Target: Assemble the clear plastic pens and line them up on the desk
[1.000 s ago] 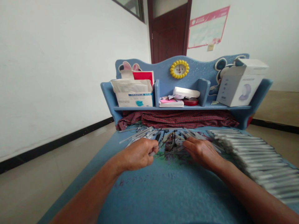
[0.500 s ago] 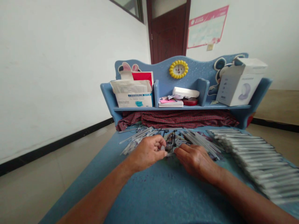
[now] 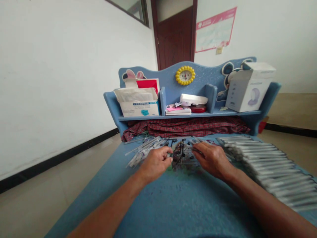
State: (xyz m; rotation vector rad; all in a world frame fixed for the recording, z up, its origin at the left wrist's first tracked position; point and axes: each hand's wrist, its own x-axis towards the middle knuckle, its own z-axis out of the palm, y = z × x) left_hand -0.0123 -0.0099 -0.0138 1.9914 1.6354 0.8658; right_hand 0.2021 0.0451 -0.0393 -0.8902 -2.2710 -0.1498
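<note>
Both my hands rest on a blue desk [image 3: 173,201] among scattered thin grey pen-like sticks [image 3: 146,148]. My left hand [image 3: 156,163] is curled, thumb and fingers pinched together near the small dark parts [image 3: 178,154] in the middle; what it pinches is too small to make out. My right hand [image 3: 212,159] lies palm down to the right of those parts, fingers bent over a few sticks and pressing on them. Whether it grips one is hidden by the fingers.
A long neat row of grey sticks [image 3: 267,165] runs along the desk's right side. A red checked cloth [image 3: 188,127] lies under the shelf. On the shelf stand a mask box [image 3: 138,105], notebooks [image 3: 178,110], a white carton [image 3: 247,89] and a yellow clock [image 3: 185,75].
My hands first came together over the dark parts, then drew apart a little and moved farther up the desk. The view shifted slightly left.
</note>
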